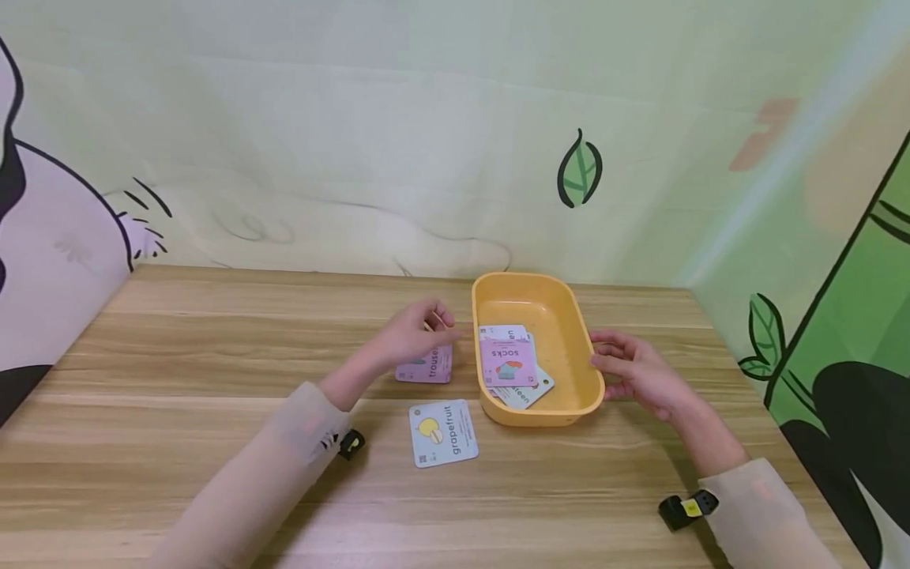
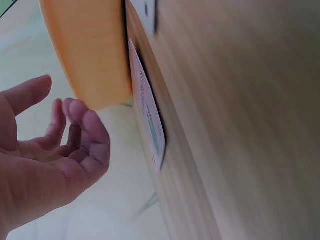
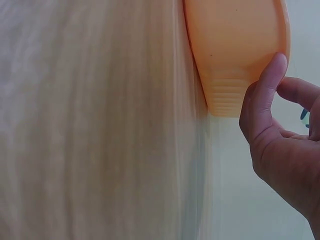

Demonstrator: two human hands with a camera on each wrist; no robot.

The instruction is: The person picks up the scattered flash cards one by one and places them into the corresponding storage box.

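Note:
My left hand (image 1: 419, 332) hovers over a pink card (image 1: 426, 370) marked "trousers", partly hiding it. Its fingers curl loosely with nothing between them, and in the left wrist view the hand (image 2: 60, 150) is apart from the card (image 2: 147, 110). My right hand (image 1: 636, 367) touches the right rim of a yellow plastic basket (image 1: 593, 371) with its fingertips. A fingertip (image 3: 277, 65) lies against the rim in the right wrist view. Inside the basket, a pink "socks" card (image 1: 508, 363) sits on top of white cards (image 1: 532, 393) at the left side.
A white "grapefruit" card (image 1: 443, 433) lies on the wooden table (image 1: 213, 442), in front of the basket's left end. Behind the table hangs a printed backdrop (image 1: 355, 142), and a green printed panel (image 1: 853, 316) stands along the right.

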